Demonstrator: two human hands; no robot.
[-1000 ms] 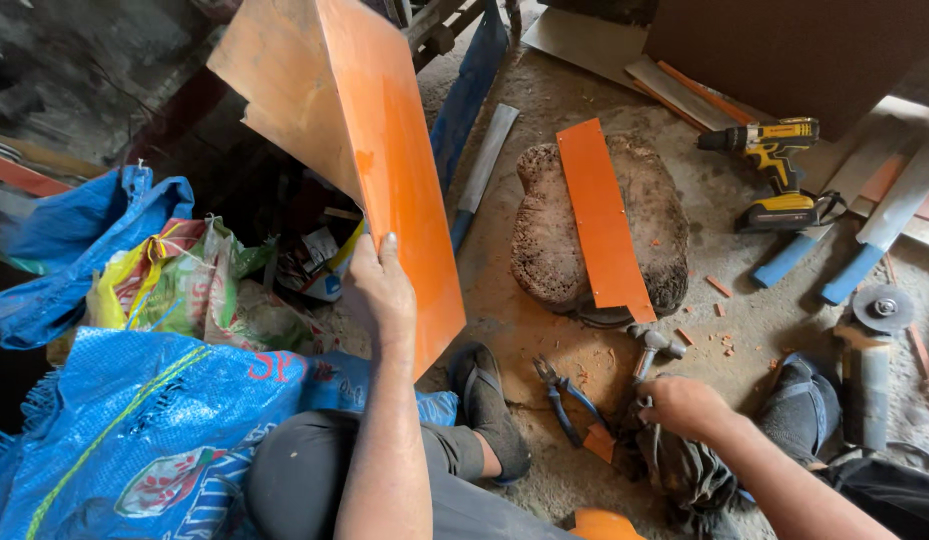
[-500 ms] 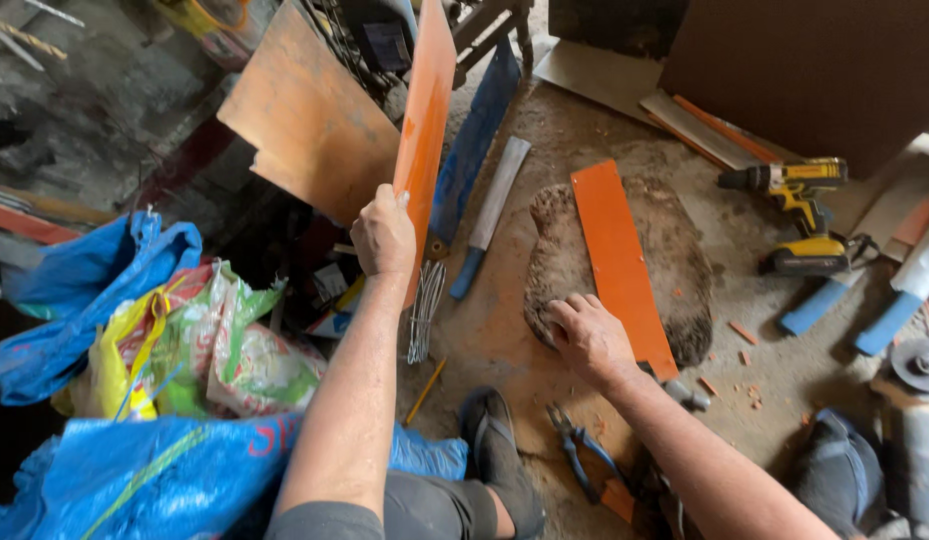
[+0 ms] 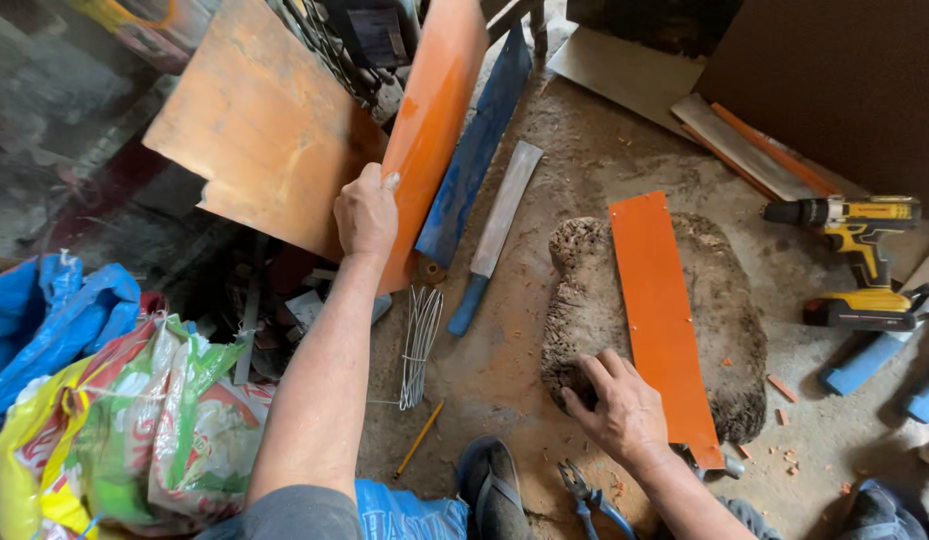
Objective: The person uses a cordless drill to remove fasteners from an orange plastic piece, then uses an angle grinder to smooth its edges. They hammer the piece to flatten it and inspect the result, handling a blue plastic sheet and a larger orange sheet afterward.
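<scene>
An orange panel (image 3: 429, 130) was held on edge, tilted, by the left hand (image 3: 365, 212), fingers closed around its lower edge, above the dirt floor (image 3: 604, 150). The right hand (image 3: 616, 408) was laid on a rough stump block (image 3: 584, 310), fingers spread, touching the narrow orange strip (image 3: 660, 315) resting across it. A machete (image 3: 494, 235) lay just beside the block; a yellow drill (image 3: 859, 260) stood well apart.

Dirt floor (image 3: 584, 160) w/ sawdust; brown board (image 3: 844, 90) top right; daylight.
</scene>
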